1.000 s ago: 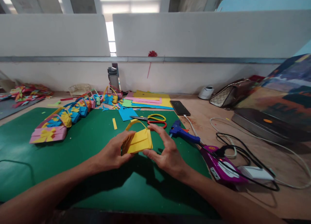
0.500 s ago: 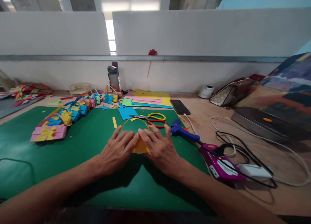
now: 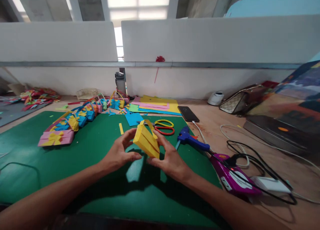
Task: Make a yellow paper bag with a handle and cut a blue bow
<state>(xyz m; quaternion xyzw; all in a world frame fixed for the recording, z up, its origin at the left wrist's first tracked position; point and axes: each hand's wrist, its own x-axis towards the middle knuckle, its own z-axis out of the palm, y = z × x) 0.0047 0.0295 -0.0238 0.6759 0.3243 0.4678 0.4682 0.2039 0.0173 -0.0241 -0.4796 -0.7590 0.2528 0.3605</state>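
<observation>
A yellow paper bag [image 3: 147,141] is held tilted above the green mat [image 3: 95,136], its handle [image 3: 149,124] toward 12 o'clock. Its right edge is pinched by the right grip [image 3: 172,160]; the left grip [image 3: 117,154] is spread at its 9 o'clock side, thumb apart from the paper, fingertip contact hidden. Scissors [image 3: 156,124] are placed close by at 2 o'clock, a glue gun [image 3: 190,139] farther out at 3, across the mat's edge. At 9, a wide green stretch is seen before a pink bag [image 3: 57,137]; at 6, the near edge.
</observation>
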